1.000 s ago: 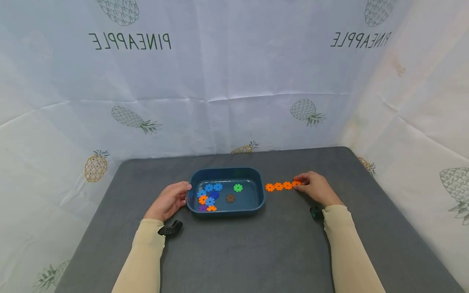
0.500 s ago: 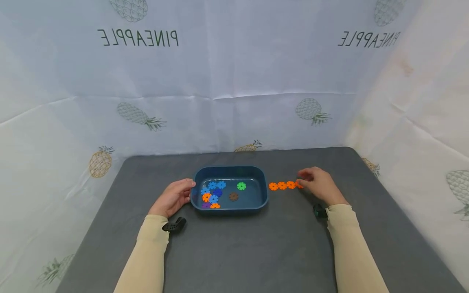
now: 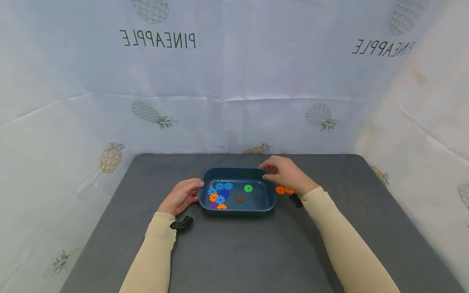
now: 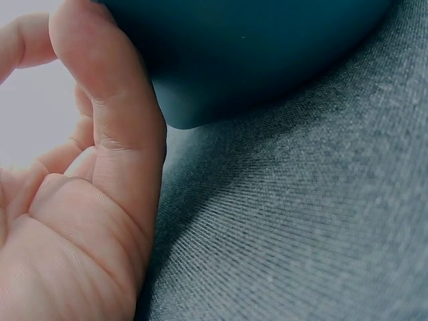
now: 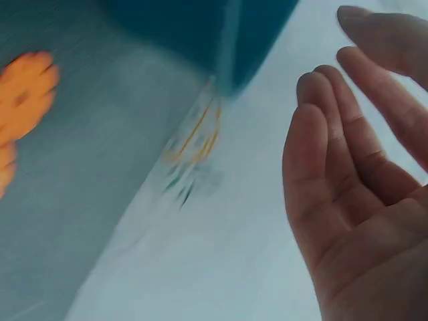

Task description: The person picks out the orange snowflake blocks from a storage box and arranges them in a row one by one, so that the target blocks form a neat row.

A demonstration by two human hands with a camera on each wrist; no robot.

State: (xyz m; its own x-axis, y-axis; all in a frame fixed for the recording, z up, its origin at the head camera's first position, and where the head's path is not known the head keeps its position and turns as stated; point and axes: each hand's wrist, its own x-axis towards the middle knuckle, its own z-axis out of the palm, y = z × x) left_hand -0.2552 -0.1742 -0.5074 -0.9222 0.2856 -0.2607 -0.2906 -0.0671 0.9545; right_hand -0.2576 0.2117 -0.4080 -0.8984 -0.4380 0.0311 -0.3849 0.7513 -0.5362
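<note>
A dark blue-green plastic tray stands on the table, with several small notched flower-shaped discs inside. Blue discs, orange ones and a purple one cluster at its left; a green disc and a brown disc lie further right. My left hand holds the tray's left end, its thumb against the outer wall. Over the tray's right rim hovers my right hand, thumb and fingers apart, nothing between them. Orange discs on the table are partly hidden behind its wrist.
The grey cloth-covered table extends toward me and to both sides. A white curtain with pineapple prints hangs behind its far edge. Each wrist wears a black band.
My right hand has let go of the rightmost orange disc in the row and moved left to the tray's right rim. The left hand stays at the tray. The head view has shifted slightly.
</note>
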